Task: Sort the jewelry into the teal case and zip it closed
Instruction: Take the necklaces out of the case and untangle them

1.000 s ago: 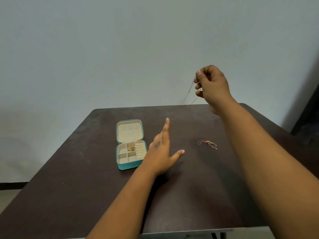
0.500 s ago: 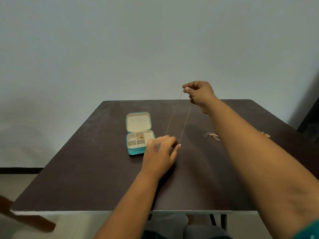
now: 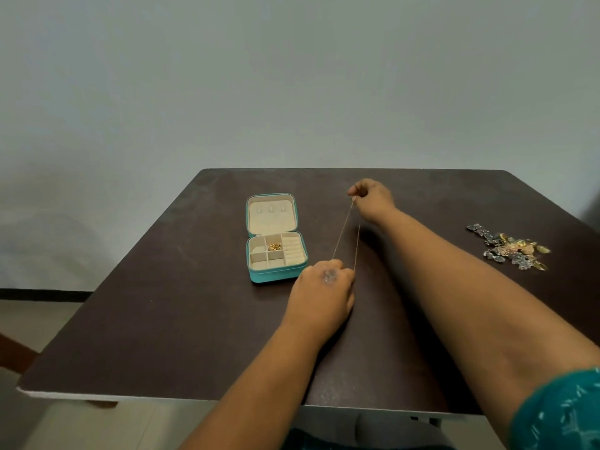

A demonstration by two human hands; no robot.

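Nearest us, our left hand [image 3: 324, 289] rests on the desk [image 3: 181, 319], fingers curled round the near end of a thin gold chain [image 3: 344, 235]. The doubled chain runs straight away from us, its long axis near to far, to our right hand [image 3: 371, 201], which pinches the far end. We should keep it taut and fold it neatly so it won't tangle, then lower it into the open case [image 3: 276, 251] just left. Loose jewelry [image 3: 509, 246] lies far right.
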